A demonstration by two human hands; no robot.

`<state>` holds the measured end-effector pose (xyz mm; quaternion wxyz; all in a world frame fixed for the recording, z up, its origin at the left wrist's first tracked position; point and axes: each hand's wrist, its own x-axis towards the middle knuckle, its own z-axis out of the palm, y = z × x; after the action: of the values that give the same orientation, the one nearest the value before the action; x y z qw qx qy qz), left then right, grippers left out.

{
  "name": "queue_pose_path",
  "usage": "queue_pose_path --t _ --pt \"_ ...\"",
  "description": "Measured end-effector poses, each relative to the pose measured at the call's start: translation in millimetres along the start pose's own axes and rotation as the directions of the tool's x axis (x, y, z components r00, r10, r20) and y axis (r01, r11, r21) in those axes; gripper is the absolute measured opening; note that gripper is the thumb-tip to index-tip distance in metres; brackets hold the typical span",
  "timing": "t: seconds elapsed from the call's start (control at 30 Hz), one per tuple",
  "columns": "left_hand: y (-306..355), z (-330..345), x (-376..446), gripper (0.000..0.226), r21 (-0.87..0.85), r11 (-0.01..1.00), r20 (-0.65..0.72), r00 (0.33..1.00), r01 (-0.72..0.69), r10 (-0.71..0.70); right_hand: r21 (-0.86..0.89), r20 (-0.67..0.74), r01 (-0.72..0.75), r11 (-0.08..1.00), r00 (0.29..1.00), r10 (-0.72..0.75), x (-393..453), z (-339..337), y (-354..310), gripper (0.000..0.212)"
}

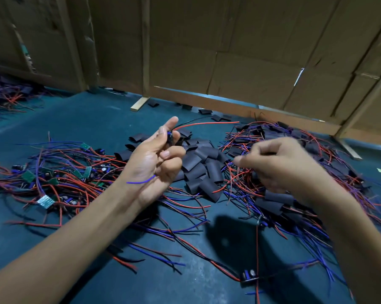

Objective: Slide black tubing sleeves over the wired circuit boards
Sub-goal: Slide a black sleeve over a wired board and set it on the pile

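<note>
While the left hand (156,159) grips a wired circuit board (170,137) trailing red, black and blue leads, the blurred right hand (279,163), fingers loosely curled, hovers over flattened black tubing sleeves (203,170) heaped on the teal table (97,119)

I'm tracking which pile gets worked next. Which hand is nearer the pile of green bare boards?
Left. The left hand, gripping a wired board, hangs just right of the pile of green bare boards; the right hand is farther right, beyond the loose black sleeves.
</note>
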<state>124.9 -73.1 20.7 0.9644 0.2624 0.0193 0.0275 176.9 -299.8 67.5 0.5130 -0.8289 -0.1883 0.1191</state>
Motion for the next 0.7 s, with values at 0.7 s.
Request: queue_pose_path --t 0.7 --pt "-27 0 -3 0.03 0.524 0.81 0.132 0.965 -0.264 0.229 0.342 0.583 -0.368 0.864 0.805 0.112 -24 101 8 0.028"
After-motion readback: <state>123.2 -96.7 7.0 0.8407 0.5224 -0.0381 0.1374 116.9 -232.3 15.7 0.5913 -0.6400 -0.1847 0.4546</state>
